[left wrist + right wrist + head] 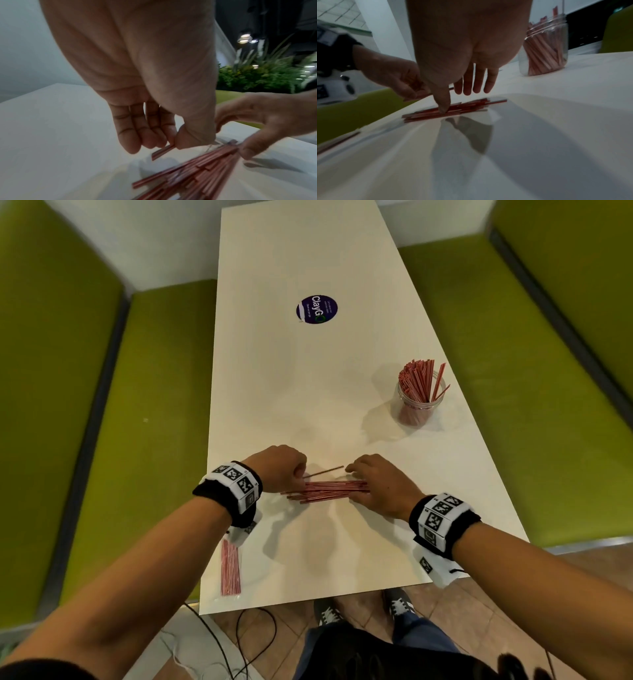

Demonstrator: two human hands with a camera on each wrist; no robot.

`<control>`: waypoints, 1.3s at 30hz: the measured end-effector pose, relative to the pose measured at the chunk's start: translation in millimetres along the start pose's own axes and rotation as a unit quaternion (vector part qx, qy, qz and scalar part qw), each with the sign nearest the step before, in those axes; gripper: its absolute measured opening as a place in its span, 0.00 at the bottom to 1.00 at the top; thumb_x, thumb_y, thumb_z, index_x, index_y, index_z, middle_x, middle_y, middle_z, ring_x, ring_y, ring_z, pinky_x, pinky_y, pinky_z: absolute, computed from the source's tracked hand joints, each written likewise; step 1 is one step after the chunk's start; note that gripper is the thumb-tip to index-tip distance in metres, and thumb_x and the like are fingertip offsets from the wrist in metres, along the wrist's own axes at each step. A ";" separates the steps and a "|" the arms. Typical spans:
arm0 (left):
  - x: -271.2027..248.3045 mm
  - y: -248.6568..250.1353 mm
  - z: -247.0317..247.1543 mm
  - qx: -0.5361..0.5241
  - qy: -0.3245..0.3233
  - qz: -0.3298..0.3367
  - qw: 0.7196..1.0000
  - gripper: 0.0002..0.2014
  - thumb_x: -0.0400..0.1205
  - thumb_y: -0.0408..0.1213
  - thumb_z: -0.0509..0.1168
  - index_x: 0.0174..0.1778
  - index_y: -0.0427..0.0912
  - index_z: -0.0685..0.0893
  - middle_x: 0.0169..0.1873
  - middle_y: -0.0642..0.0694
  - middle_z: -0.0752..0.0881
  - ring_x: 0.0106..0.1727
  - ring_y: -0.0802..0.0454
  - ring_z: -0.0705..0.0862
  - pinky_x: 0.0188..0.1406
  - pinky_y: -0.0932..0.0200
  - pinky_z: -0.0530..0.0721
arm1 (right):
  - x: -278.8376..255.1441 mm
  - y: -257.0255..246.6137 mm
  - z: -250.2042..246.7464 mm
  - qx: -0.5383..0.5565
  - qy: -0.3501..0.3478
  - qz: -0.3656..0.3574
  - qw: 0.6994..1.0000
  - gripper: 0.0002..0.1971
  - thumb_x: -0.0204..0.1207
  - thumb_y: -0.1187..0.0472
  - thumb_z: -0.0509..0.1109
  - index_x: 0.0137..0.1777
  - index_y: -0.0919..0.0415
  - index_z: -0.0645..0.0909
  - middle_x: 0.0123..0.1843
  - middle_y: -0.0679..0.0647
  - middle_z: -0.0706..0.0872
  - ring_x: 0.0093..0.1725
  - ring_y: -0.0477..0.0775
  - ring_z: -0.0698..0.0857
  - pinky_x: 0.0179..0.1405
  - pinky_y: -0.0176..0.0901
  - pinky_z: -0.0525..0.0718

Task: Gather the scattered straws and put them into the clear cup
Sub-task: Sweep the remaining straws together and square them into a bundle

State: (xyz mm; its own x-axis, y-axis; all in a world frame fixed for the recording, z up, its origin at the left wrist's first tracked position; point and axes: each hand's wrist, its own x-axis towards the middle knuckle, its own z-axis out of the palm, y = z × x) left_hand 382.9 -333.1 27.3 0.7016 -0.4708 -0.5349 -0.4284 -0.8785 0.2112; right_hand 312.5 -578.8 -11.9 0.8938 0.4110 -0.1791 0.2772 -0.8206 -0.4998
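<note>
A loose pile of red straws (325,491) lies on the white table (291,392) between my two hands. My left hand (300,474) pinches one single straw (323,471) between thumb and fingers just behind the pile; the pinch is plain in the left wrist view, on the straw (163,150). My right hand (358,482) sits over the right end of the pile (453,111), thumb tip touching the straws and fingers (476,83) straight beyond them. The clear cup (416,402), holding several straws, stands upright at the right, also seen as the clear cup (544,54).
A flat packet of red straws (230,566) lies at the table's front left edge under my left wrist. A round purple sticker (317,309) marks the table's middle. Green bench seats (144,440) flank both long sides. Cables run on the floor by my feet.
</note>
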 end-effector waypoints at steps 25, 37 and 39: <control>-31.1 -8.7 52.0 -0.171 0.122 -0.113 0.971 0.09 0.80 0.29 0.69 0.54 0.43 0.87 0.50 0.46 0.90 0.52 0.47 0.88 0.56 0.52 0.87 | -4.4 12.3 -7.8 0.021 -0.039 0.102 0.994 0.15 0.73 0.53 0.80 0.57 0.55 0.86 0.49 0.50 0.81 0.47 0.53 0.80 0.45 0.42 0.74; -32.2 1.9 59.0 -0.228 0.136 -0.130 0.955 0.19 0.77 0.27 0.69 0.63 0.44 0.85 0.56 0.45 0.86 0.52 0.49 0.84 0.55 0.58 0.82 | 4.0 -6.9 -2.8 0.019 -0.059 0.070 0.996 0.28 0.69 0.51 0.81 0.68 0.58 0.81 0.61 0.52 0.78 0.55 0.57 0.83 0.55 0.49 0.82; -29.6 8.7 57.4 -0.235 0.124 -0.115 0.957 0.19 0.78 0.26 0.69 0.64 0.43 0.86 0.57 0.46 0.87 0.51 0.52 0.83 0.56 0.62 0.80 | 8.1 -11.8 -1.7 0.007 -0.069 0.063 0.996 0.24 0.72 0.53 0.80 0.67 0.57 0.82 0.60 0.52 0.79 0.53 0.57 0.83 0.55 0.49 0.82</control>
State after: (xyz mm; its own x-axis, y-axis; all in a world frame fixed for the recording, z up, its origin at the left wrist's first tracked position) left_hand 325.8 -322.2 -1.9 0.8855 -0.2142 -0.4124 0.0162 -0.8726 0.4881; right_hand 317.1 -566.5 -6.0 0.8643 0.3562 -0.3552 0.1599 -0.8640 -0.4773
